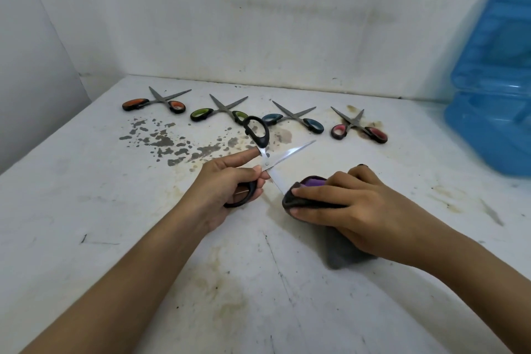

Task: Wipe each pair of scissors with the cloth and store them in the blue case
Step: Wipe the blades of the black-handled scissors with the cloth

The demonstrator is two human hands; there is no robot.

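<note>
Left hand (227, 181) around black scissors (260, 149), beside cloth-gripping right hand (344, 204)

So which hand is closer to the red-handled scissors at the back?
Right. The right hand, gripping the cloth, is almost straight below the red-handled scissors; the left hand sits farther left.

Scene evenly lit by soft, diffuse light; only faint shadows cast under hands and cloth (339, 253). Glare seen on open scissor blade (290, 154). Wide-angle bending noted at edges; blue bottle (494, 80) at right edge rendered soft, slightly blurred
</note>
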